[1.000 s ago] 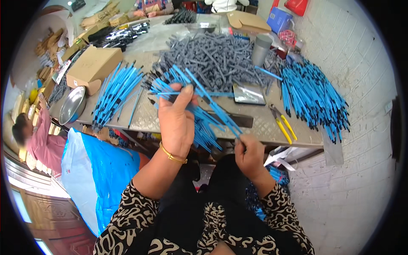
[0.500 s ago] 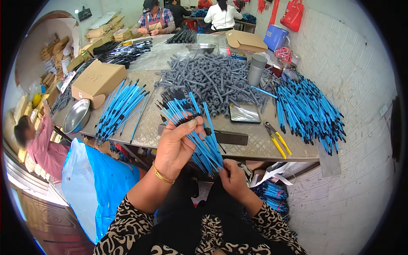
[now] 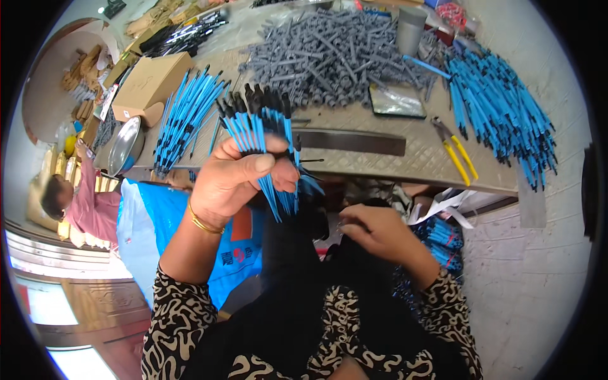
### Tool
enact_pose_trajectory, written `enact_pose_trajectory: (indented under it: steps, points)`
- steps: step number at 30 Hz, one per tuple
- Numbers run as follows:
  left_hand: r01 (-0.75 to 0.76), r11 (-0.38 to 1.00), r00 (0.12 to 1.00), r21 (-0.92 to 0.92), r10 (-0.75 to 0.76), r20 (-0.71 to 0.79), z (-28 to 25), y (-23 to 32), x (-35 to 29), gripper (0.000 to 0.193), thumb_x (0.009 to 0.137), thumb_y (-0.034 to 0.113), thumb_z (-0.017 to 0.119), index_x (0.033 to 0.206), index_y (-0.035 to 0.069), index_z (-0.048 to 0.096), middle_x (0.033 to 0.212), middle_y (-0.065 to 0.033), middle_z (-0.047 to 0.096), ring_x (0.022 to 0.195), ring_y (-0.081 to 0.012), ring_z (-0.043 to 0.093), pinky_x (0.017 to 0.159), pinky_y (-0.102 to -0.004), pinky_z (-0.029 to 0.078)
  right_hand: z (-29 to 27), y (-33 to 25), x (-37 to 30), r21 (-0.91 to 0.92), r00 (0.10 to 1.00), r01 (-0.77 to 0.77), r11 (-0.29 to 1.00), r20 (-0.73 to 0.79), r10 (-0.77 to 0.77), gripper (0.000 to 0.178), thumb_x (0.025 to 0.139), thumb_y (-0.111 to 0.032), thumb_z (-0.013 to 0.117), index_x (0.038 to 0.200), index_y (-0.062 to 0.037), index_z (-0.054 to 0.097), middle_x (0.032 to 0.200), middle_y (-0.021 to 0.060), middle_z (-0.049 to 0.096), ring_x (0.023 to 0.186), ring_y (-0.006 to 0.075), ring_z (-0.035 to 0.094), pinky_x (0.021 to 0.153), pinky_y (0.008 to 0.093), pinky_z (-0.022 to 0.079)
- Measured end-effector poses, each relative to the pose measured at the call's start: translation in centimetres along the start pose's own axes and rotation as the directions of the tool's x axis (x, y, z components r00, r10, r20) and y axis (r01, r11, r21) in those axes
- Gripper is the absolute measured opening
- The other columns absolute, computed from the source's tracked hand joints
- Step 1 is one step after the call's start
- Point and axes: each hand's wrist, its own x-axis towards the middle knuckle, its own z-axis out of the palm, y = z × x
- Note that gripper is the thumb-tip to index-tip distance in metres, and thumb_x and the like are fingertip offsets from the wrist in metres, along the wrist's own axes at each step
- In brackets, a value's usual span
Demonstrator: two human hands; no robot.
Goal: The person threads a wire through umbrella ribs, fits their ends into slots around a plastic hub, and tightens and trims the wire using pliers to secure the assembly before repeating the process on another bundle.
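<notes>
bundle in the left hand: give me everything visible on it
The bundle of blue pens is a fanned handful of slim, plastic-looking blue barrels with black ends pointing up and away, toward the table. The thin lower ends splay out below the grip. The left hand clamps it mid-length, thumb across the front, holding it upright, tilted slightly, above the table's near edge and clear of the surface. Only that hand touches it; the right hand sits lower, apart.

Bright, even daylight; soft shadows below the hands; mild blur on the right hand (image 3: 373, 233); fisheye bending towards the black rim.
</notes>
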Motion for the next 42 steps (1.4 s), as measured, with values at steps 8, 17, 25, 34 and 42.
enact_pose_trajectory:
  steps: [8, 17, 25, 34, 42]
  points:
    - [0.743, 0.060, 0.258, -0.666, -0.945, 0.203, -6.7, 2.4, -2.8, 0.032, 0.084, 0.015, 0.054, 0.111, -0.001, 0.048, 0.106, -0.0201, 0.055, 0.093, -0.0291, 0.058, 0.073, -0.0403, 0.049, -2.2, -1.1, 1.7, 0.258, 0.996, 0.063, 0.964, 0.051, -0.079, 0.033, 0.081, -0.026, 0.061, 0.102, -0.0014, 0.056, 0.094, 0.0114, 0.060, 0.087, 0.0255, 0.058, 0.076, 0.0335, 0.045]
    - [0.980, 0.174, 0.102, -0.096, -0.854, -0.510, 0.7, 4.5, -3.4, 0.037, 0.088, 0.022, 0.048, 0.119, 0.002, 0.047, 0.117, -0.0184, 0.052, 0.094, -0.0222, 0.058, 0.079, -0.0323, 0.047, -1.1, -2.9, 6.6, 0.113, 0.849, 0.528, 0.842, -0.072, -0.523, 0.080, 0.076, -0.052, 0.060, 0.129, 0.0023, 0.035, 0.128, 0.0196, 0.040, 0.119, 0.0361, 0.038, 0.098, 0.0403, 0.031]
    - [0.945, 0.225, 0.141, -0.237, -0.935, -0.327, -0.2, 1.2, -7.1, 0.036, 0.085, 0.015, 0.051, 0.118, 0.001, 0.048, 0.115, -0.0174, 0.054, 0.096, -0.0221, 0.058, 0.081, -0.0319, 0.047, 3.3, 0.7, 7.5, 0.425, 0.899, 0.214, 0.879, 0.266, -0.347, 0.091, 0.068, -0.054, 0.066, 0.129, 0.0050, 0.032, 0.132, 0.0189, 0.037, 0.121, 0.0376, 0.036, 0.101, 0.0421, 0.028]
    - [0.867, 0.270, 0.241, -0.420, -0.963, -0.120, -0.9, -2.0, -12.7, 0.036, 0.082, 0.007, 0.054, 0.118, 0.000, 0.049, 0.111, -0.0162, 0.057, 0.097, -0.0221, 0.058, 0.083, -0.0315, 0.047, 5.4, 2.0, 5.7, 0.164, 0.896, 0.327, 0.931, 0.259, -0.360, 0.086, 0.068, -0.053, 0.067, 0.124, 0.0058, 0.040, 0.133, 0.0202, 0.035, 0.123, 0.0356, 0.035, 0.102, 0.0421, 0.027]
    - [0.802, 0.308, 0.406, -0.512, -0.910, 0.089, -1.7, -9.9, -7.1, 0.037, 0.080, 0.000, 0.057, 0.117, -0.001, 0.050, 0.109, -0.0152, 0.059, 0.098, -0.0220, 0.058, 0.084, -0.0311, 0.047, 7.4, 2.2, 7.1, 0.790, 0.942, 0.090, 0.606, 0.130, -0.309, 0.086, 0.077, -0.065, 0.046, 0.127, 0.0046, 0.036, 0.134, 0.0225, 0.032, 0.127, 0.0302, 0.031, 0.102, 0.0410, 0.027]
